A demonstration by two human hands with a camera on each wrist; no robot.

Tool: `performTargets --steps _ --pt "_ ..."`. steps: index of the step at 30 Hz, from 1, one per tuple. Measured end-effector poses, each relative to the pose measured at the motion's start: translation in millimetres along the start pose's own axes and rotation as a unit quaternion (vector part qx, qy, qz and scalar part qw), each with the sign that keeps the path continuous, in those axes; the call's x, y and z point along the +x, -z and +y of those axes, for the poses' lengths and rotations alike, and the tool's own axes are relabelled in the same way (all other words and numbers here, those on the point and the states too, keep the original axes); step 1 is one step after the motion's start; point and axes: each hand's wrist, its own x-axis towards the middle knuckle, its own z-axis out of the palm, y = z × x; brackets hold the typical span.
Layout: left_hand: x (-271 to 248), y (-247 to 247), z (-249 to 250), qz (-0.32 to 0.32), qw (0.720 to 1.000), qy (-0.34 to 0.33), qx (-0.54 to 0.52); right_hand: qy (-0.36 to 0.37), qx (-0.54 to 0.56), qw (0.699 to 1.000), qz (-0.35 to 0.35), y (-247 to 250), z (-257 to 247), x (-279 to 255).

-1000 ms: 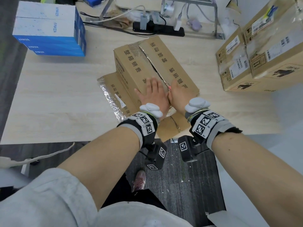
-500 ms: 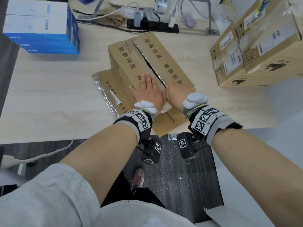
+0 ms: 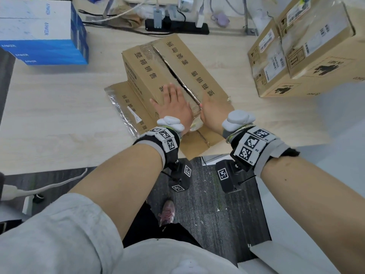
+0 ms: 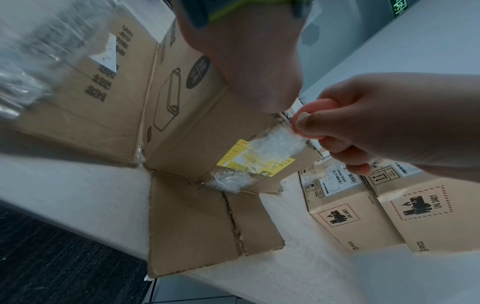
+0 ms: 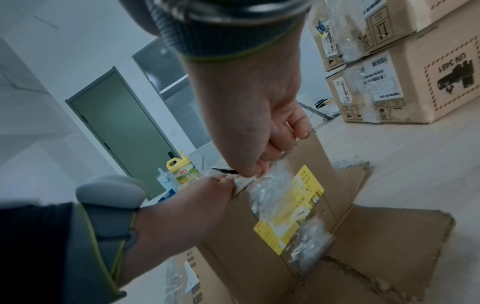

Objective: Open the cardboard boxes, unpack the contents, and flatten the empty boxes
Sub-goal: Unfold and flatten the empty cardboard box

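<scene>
Nearest the person, at about six o'clock on the table [image 3: 49,119], both hands meet at the near end of the cardboard box [image 3: 150,76]. The left hand [image 3: 173,104] lies flat on the box's top, its fingers straight and together, pressing the left flap down beside the slit seam. The right hand [image 3: 212,111] is just beside it at the seam's near end; in the left wrist view its thumb and curled fingers [image 4: 327,131] pinch a crumpled strip of clear tape [image 4: 275,144] that hangs over the box's front face, across a yellow label [image 4: 249,158].

The box stands on flattened cardboard [image 3: 199,143] whose near corner juts past the table edge; another flattened sheet [image 3: 130,107], edged with shiny tape, lies under it toward nine o'clock. The top seam is split open along its length, running away toward twelve o'clock.

Farther off, at about two o'clock, a stack of sealed brown cartons [image 3: 308,62] with shipping labels sits well apart. At ten o'clock stands a pile of blue and white boxes [image 3: 39,36]. At twelve o'clock, past the table's far edge, a black power strip [image 3: 177,28] lies among cables.
</scene>
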Motion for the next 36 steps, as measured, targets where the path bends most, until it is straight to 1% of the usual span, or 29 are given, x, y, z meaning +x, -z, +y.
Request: performTargets --steps 1,3,5,8,11,13,16,19,21,24,25,26,29,31,34,36 --pt "0 -1 0 0.002 1.0 0.003 -0.003 -0.004 -0.026 1.0 0.001 4 2 -4" --pt "-1 -2 1 0.002 1.0 0.003 0.001 0.015 -0.065 0.998 -0.008 4 2 -8" --pt "-2 0 1 0.004 1.0 0.003 0.01 0.02 -0.071 0.997 -0.021 2 1 -12" --pt "-4 4 2 0.011 1.0 0.011 0.019 0.002 -0.086 0.996 0.018 -4 1 -19" --pt "-4 6 1 0.01 1.0 0.005 0.022 -0.001 -0.069 0.998 0.016 -6 -1 -23" --pt "-4 6 1 0.009 1.0 0.005 0.024 0.012 -0.042 0.999 0.001 -2 3 -23" --pt "-3 5 2 0.013 1.0 0.007 0.022 0.041 -0.039 0.998 -0.018 3 8 -23" --pt "-3 3 0 0.022 0.999 0.009 0.022 0.05 0.031 0.998 -0.034 3 13 -27" --pt "-3 3 0 0.034 0.999 0.01 0.015 0.054 0.045 0.997 -0.009 2 18 -31" --pt "-4 2 -1 0.059 0.998 -0.005 0.001 0.054 0.072 0.993 0.077 0 17 -28" --pt "-5 1 -1 0.068 0.998 -0.015 -0.001 0.052 0.07 0.992 0.091 0 14 -25" --pt "-6 -1 -2 0.077 0.997 -0.025 -0.001 0.051 0.057 0.993 0.092 0 12 -21" --pt "-7 -3 -2 0.094 0.995 -0.041 0.005 0.038 0.007 0.997 0.063 0 6 -10" --pt "-7 -3 -2 0.089 0.995 -0.042 0.015 0.032 0.016 0.998 0.055 0 5 -5" --pt "-7 -2 -3 0.081 0.996 -0.041 0.021 0.043 0.025 0.997 0.062 -4 4 1" --pt "-7 -2 -3 0.081 0.996 -0.041 0.022 0.034 0.029 0.997 0.055 -3 1 3"
